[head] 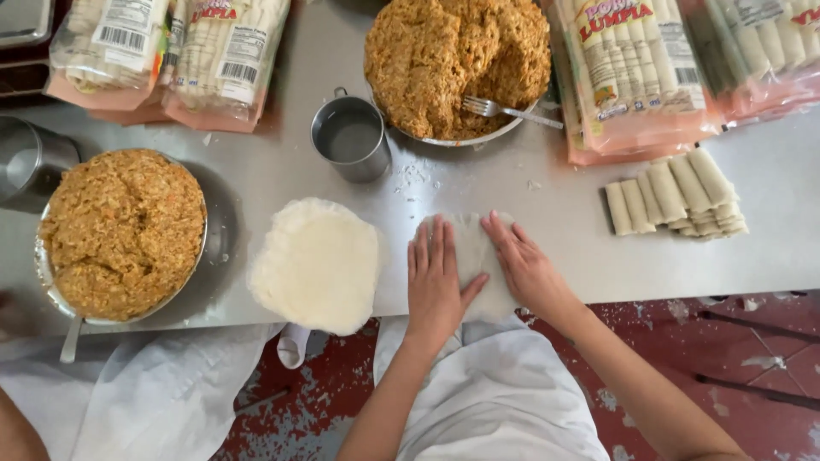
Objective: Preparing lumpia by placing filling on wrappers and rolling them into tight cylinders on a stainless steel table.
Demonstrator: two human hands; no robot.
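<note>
**Both palms flat on one wrapper at the table edge**

Steel table (547, 196) spans the whole view; everything sits w/in arm's reach, near edge toward the person. Sealed bags of rolls, far left (171, 60) and far right (632, 77), are pushed to the back, out of the working zone. Two big bowls of orange-brown filling: one at left (124, 230), one at top centre (457, 64) w/ a fork (504, 109) resting in it, handle out to the right, easy to grab. Stack of round pale wrappers (316, 265) lies just left of the hands, overhanging the edge a bit. Pile of finished rolls (675, 196) is parked to the right, apart from the raw stuff. Metal cup (352, 137) stands between stack and top bowl, liquid inside.

Single wrapper (474, 256) lies right at the near edge, in front of the person's apron. Left hand (436, 282) and right hand (525, 269) both press on it, fingers straight and spread, gripping nothing; looks like smoothing it flat. Thumbs nearly meet in the middle.
</note>
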